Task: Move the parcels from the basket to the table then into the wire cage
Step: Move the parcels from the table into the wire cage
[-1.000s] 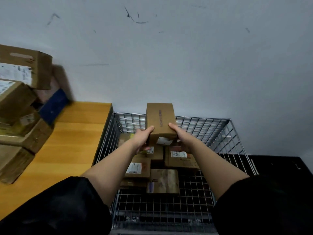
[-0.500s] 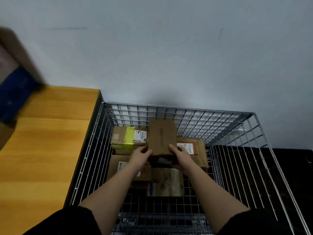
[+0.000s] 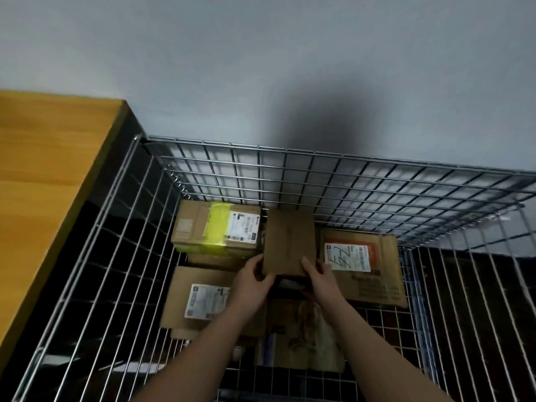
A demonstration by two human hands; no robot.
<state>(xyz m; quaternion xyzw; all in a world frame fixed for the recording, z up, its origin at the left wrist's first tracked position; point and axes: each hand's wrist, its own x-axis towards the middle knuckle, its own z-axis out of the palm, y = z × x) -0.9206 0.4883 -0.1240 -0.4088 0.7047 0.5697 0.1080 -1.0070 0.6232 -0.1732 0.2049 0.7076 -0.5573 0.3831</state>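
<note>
A plain brown cardboard parcel is low inside the wire cage, between other parcels. My left hand grips its near left corner and my right hand grips its near right corner. To its left lies a parcel with yellow tape and a white label. On its right lies a flat parcel with an orange-edged label. Near my left wrist lies a labelled parcel, and a worn brown one lies between my forearms.
The wooden table stands left of the cage, its edge against the cage's left wall. A grey wall rises behind. The cage's right side of the floor shows bare mesh over dark tiles.
Both hands have lowered the brown parcel from above the cage rim down among the parcels inside. My view has tilted down; the stacked parcels on the table are out of frame.
</note>
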